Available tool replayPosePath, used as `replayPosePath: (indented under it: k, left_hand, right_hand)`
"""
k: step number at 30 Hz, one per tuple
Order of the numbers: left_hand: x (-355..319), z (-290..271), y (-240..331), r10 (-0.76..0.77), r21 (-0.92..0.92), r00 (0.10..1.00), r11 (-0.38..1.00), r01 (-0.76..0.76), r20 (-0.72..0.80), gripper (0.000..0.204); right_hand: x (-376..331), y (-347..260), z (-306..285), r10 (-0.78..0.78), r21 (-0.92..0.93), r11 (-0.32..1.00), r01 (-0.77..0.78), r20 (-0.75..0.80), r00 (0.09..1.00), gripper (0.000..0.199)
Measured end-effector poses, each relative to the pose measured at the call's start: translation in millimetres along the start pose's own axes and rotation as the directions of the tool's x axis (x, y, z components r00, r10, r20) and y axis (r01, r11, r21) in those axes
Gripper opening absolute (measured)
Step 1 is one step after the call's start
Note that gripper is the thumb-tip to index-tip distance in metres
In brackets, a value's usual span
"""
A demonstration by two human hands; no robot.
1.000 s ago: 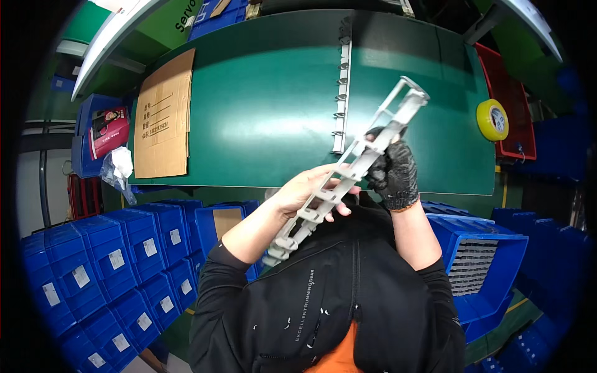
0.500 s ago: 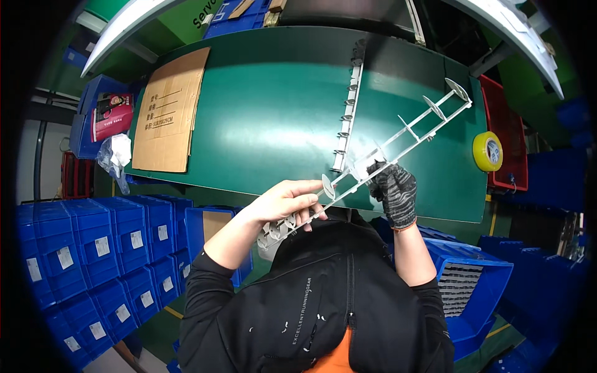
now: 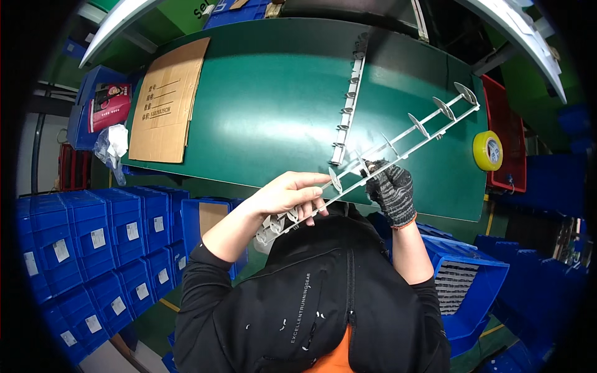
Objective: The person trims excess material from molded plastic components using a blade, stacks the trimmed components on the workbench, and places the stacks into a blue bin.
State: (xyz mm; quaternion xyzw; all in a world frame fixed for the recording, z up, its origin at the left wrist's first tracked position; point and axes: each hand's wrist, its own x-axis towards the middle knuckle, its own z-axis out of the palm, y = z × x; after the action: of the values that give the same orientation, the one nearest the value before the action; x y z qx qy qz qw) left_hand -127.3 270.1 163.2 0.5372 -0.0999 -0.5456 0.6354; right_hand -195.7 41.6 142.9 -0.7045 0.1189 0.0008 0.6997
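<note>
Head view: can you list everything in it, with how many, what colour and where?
pale frame: one, whitish, across both hands
clip strip: one, pale with dark clips, on the table
table: one, green, centre
cardboard: count unclear, brown, table's left end
tape roll: one, yellow, table's right edge
red crate: one, red, right of table
packet: one, dark pink, left of table
plastic bag: one, clear and white, below packet
blue crates: many, blue, lower left and right
grey parts: many, grey, lower-right crate
overhead bars: two, pale, upper corners
jacket: one, black, lower centre
undershirt: one, orange, bottom centre
left hand: one, bare, on pale frame
right hand: one, gloved dark grey, on pale frame
</note>
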Motion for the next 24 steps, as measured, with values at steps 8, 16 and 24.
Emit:
replayPosePath:
  k: [8,16,24]
  left_hand:
    - [18.5,-1.8,-15.8,0.193,-0.066,0.977,0.978,-0.199,-0.089,0.014]
    - [22.4,1.1,-18.4,0.302,0.402,0.940,0.889,-0.218,-0.158,0.010]
    - [25.6,13.5,-6.7,0.518,0.669,0.826,0.697,-0.259,-0.221,0.013]
  right_hand:
    - [-3.2,14.6,-4.2,0.186,0.419,0.908,-0.017,-0.366,0.912,0.028]
    - [7.6,-19.2,8.8,-0.168,-0.476,0.864,0.164,0.036,0.985,0.015]
    - [4.2,-10.3,16.5,-0.266,-0.476,0.807,0.351,0.237,0.934,0.015]
